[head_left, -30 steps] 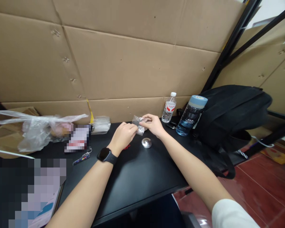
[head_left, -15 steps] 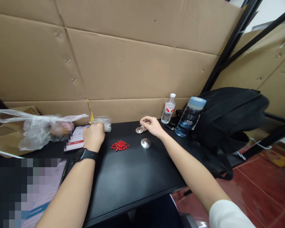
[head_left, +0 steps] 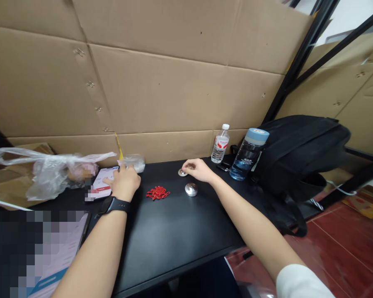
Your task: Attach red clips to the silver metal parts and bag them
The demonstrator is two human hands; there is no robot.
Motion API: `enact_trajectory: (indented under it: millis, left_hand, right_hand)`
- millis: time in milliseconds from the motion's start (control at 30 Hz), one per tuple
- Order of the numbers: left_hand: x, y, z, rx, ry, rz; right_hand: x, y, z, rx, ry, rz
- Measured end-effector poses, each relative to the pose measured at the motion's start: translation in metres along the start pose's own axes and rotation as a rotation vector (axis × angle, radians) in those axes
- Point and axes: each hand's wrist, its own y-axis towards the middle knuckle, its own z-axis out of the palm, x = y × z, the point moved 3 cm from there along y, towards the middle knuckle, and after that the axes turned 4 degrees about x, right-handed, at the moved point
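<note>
At frame centre, the right hand (head_left: 198, 169) pinches a small silver disc (head_left: 182, 172) on the black surface (head_left: 174, 236), while the left hand (head_left: 124, 183), loosely curled, rests left of the red clips (head_left: 157, 193).

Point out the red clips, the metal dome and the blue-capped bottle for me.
red clips (head_left: 157, 193), head view, middle of the pile
metal dome (head_left: 191, 189), head view, top of its rounded face
blue-capped bottle (head_left: 248, 159), head view, on its label
</note>
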Motion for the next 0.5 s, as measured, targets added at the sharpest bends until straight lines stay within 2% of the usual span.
enact_trajectory:
  millis: [167, 333, 500]
  left_hand:
    - [-0.002, 0.001, 0.000, -0.046, 0.032, 0.115]
    - [0.001, 0.005, 0.002, 0.022, 0.033, 0.142]
    - [-0.001, 0.006, 0.010, 0.046, 0.008, 0.164]
  right_hand:
    - [0.001, -0.002, -0.006, 0.043, -0.140, -0.035]
    - [-0.009, -0.005, -0.017, 0.026, -0.356, -0.087]
    - [-0.019, -0.005, -0.010, 0.113, -0.424, -0.099]
